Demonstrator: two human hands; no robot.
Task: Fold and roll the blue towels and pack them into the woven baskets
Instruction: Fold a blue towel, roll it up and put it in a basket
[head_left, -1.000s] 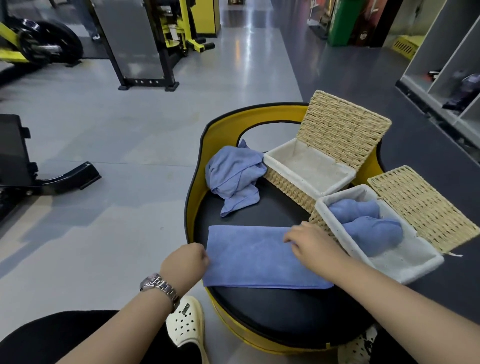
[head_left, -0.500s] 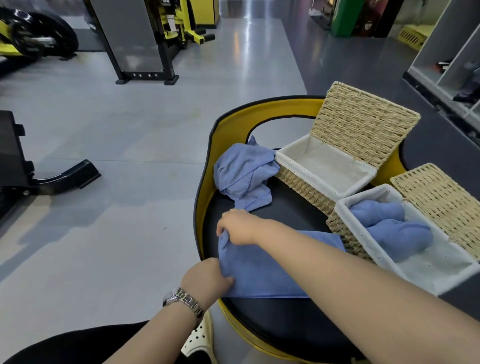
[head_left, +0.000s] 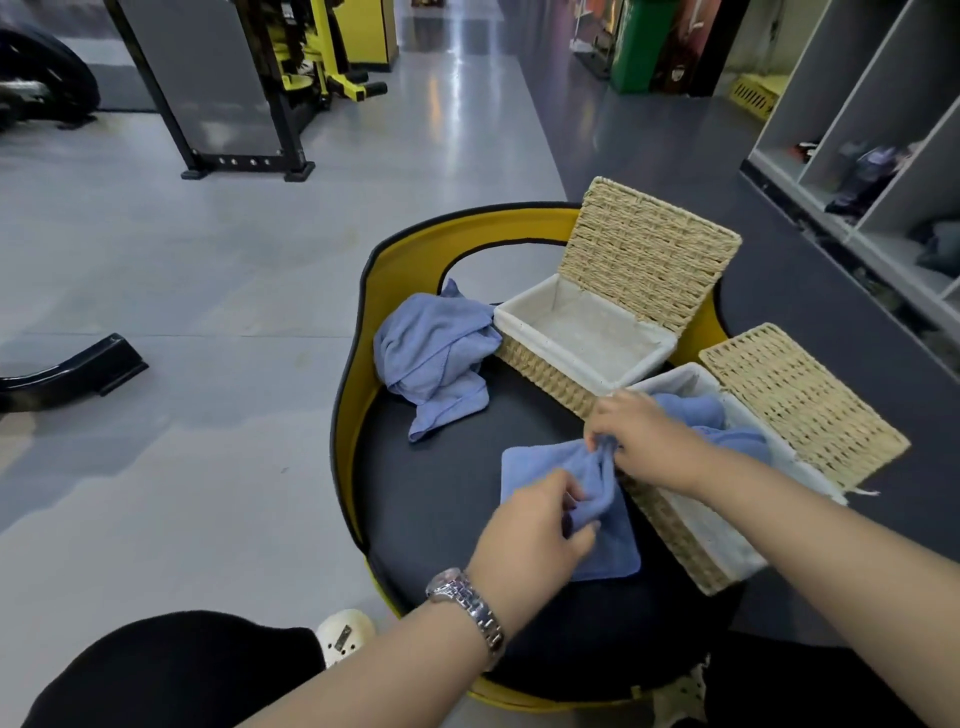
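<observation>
The folded blue towel (head_left: 566, 512) lies on the black seat pad (head_left: 441, 499), touching the front wall of the near basket (head_left: 691, 540). A second ago it was one long flat strip with a hand at each end; now its left half has been carried over toward the basket, so the strip is shorter and doubled, with a bunched ridge standing along its basket-side edge. The left hand (head_left: 530, 535) has its fingers (head_left: 579, 525) closed on the lower part of that ridge, and the right hand (head_left: 644, 441) pinches its upper end, fingers (head_left: 605, 434) together on the cloth. This looks like the start of the roll: the fold is done and the edge is being gathered to turn over. The near basket already holds rolled towels (head_left: 727, 426), partly hidden behind the right hand. Just behind it the far basket (head_left: 582, 343) stands open and unfilled, and left of that a crumpled towel (head_left: 434, 358) waits, so much of the task remains
</observation>
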